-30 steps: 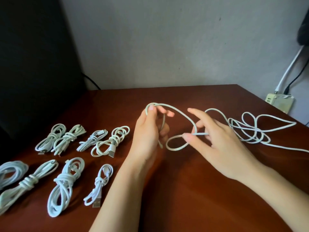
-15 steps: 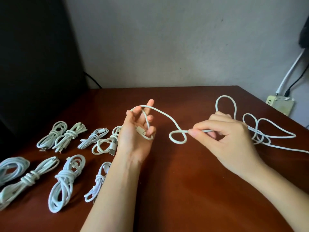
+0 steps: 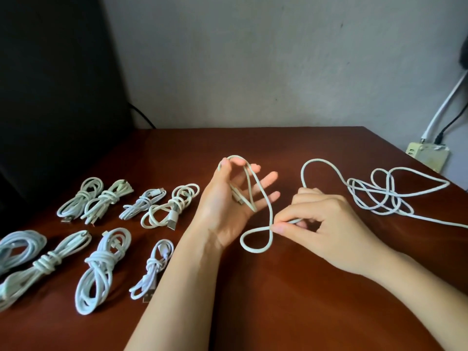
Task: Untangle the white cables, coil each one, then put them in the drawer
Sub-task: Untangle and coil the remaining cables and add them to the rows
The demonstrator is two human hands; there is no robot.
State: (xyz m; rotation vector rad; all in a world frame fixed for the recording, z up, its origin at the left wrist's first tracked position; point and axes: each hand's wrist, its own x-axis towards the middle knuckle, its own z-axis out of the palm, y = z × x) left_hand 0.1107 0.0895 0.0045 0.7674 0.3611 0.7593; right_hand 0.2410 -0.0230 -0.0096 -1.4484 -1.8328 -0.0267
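One loose cable point(image 3: 315, 160), white and thin, runs across the middle of the frame: its plug end lies on the raised left hand point(image 3: 222, 206), a loop hooked over the thumb and bent forefinger. From there it drops to a small loop just above the table, pinched at its crossing by the right hand point(image 3: 329, 229), then arches up and trails right into a slack tangle point(image 3: 374, 196) lying flat. At lower left lie eight coiled bundles point(image 3: 174, 206) – two rows of four, each wrapped round its own middle
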